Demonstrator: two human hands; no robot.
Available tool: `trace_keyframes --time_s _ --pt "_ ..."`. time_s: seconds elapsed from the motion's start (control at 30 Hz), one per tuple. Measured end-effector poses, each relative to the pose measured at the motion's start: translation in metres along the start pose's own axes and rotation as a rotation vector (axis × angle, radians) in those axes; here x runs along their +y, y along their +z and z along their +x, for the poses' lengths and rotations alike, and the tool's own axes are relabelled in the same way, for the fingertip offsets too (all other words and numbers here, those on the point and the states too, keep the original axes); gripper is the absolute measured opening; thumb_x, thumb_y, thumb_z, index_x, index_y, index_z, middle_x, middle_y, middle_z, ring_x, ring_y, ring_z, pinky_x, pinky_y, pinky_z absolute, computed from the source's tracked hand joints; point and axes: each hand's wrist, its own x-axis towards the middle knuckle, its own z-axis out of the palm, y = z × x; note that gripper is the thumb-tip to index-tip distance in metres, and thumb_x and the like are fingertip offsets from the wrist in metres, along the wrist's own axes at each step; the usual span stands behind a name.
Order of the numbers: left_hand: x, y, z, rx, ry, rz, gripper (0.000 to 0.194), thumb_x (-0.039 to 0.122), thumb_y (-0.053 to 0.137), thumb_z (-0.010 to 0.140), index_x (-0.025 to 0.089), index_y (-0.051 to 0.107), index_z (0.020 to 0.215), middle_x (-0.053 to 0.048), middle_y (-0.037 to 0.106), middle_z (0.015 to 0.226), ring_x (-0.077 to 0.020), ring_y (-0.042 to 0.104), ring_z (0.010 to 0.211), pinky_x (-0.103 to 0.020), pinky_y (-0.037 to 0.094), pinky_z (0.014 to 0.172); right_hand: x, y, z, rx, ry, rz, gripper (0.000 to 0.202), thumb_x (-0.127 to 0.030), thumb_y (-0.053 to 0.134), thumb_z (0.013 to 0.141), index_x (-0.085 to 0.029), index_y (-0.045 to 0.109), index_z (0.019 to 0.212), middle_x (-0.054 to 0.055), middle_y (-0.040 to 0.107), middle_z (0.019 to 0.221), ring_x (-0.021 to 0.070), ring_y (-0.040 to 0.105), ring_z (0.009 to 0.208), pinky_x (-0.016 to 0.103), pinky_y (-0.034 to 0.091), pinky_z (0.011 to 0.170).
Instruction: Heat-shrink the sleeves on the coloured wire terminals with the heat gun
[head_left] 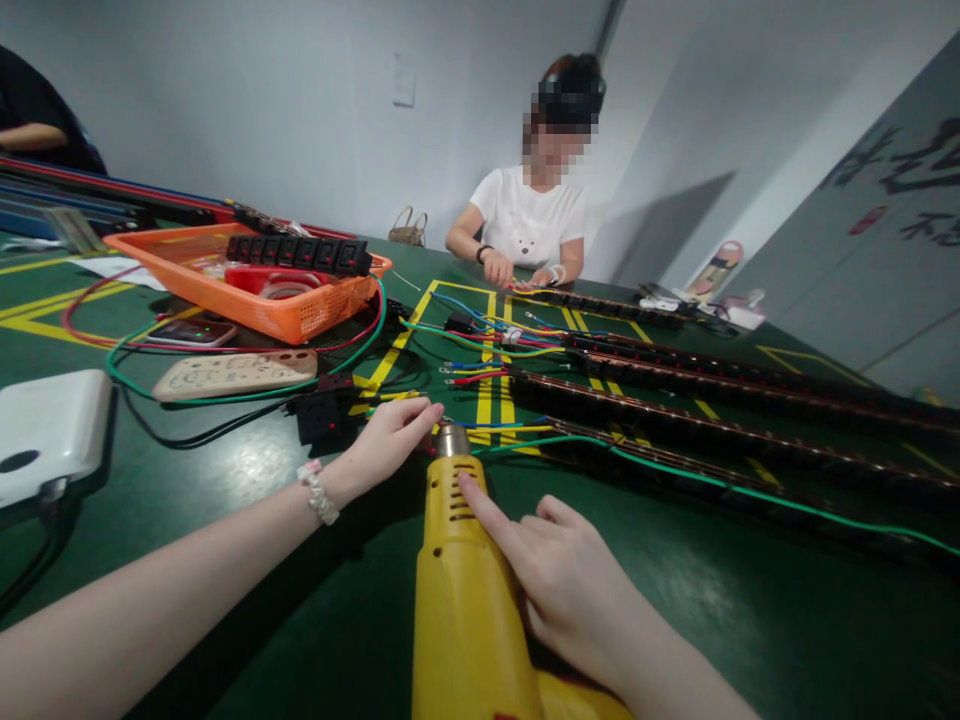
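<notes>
Left: black block (319, 415) on the table (690, 600). My left hand (390, 437), nearest the nozzle (453, 441), thumb and finger pinched together at the wires (517, 428). Middle: yellow heat gun (456, 590), long axis pointing away from me, nozzle just short of the wires, which run rightward. Right: my right hand (566, 560) against the gun, index on vents (463, 497); can't tell if it grips.

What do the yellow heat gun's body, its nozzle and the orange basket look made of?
Yellow, slotted heat gun body: probably moulded plastic, satin; smooth curves. Silvery cylindrical nozzle: likely metal, shiny; bright highlights. Orange, rectangular, perforated basket: likely plastic, slightly glossy; moulded-looking rim.
</notes>
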Motion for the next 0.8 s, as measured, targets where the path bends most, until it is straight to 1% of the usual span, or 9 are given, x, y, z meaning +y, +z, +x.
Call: trace_keyframes --time_s 0.1,0.2,0.37,0.53,0.7,0.8 --pt "0.0 0.0 0.0 -0.003 0.008 0.004 0.054 0.059 0.036 0.086 0.01 0.045 0.064 0.0 0.048 0.062 -0.006 0.043 0.059 -0.019 0.031 0.057 0.006 -0.001 -0.009 0.044 0.005 -0.023 0.085 -0.016 0.043 0.068 -0.021 0.011 0.147 -0.005 0.05 0.071 -0.0048 0.026 0.062 0.014 0.014 0.071" --pt "-0.001 0.0 0.0 -0.001 0.017 0.014 0.055 0.059 0.035 0.086 0.01 0.047 0.064 -0.001 0.049 0.062 -0.0063 0.045 0.059 -0.019 0.033 0.058 0.015 -0.003 -0.018 0.057 0.035 -0.045 0.083 -0.014 0.043 0.067 -0.021 0.017 0.145 -0.006 0.05 0.07 -0.0051 0.028 0.061 0.011 0.016 0.069" --pt "-0.002 -0.001 0.0 0.0 0.019 0.027 0.054 0.058 0.035 0.086 0.01 0.048 0.064 -0.001 0.05 0.062 -0.0065 0.045 0.06 -0.018 0.033 0.058 0.037 -0.008 -0.039 0.039 0.121 -0.088 0.079 -0.012 0.042 0.072 -0.02 0.015 0.146 -0.005 0.048 0.066 -0.0062 0.031 0.058 0.007 0.021 0.064" --pt "-0.002 -0.002 0.0 -0.011 0.012 0.017 0.054 0.058 0.036 0.086 0.01 0.049 0.065 -0.002 0.053 0.063 -0.0071 0.046 0.06 -0.018 0.034 0.058 0.054 -0.009 -0.062 0.034 0.197 -0.12 0.079 -0.009 0.043 0.073 -0.019 0.013 0.146 -0.005 0.049 0.067 -0.008 0.035 0.058 0.002 0.026 0.06" --pt "-0.003 -0.001 0.0 -0.007 0.015 0.006 0.054 0.058 0.037 0.086 0.01 0.048 0.065 -0.001 0.053 0.063 -0.0069 0.047 0.06 -0.018 0.034 0.058 0.055 -0.009 -0.063 0.021 0.25 -0.136 0.082 -0.013 0.049 0.072 -0.021 0.014 0.146 -0.005 0.049 0.065 -0.0083 0.036 0.056 0.0 0.027 0.056" --pt "-0.003 -0.001 0.0 -0.006 0.019 0.004 0.053 0.058 0.037 0.086 0.01 0.049 0.065 -0.001 0.052 0.062 -0.0068 0.047 0.059 -0.018 0.034 0.058 0.053 -0.011 -0.06 -0.002 0.321 -0.149 0.082 -0.019 0.052 0.072 -0.024 0.014 0.145 -0.006 0.049 0.065 -0.0081 0.037 0.054 -0.001 0.026 0.053"
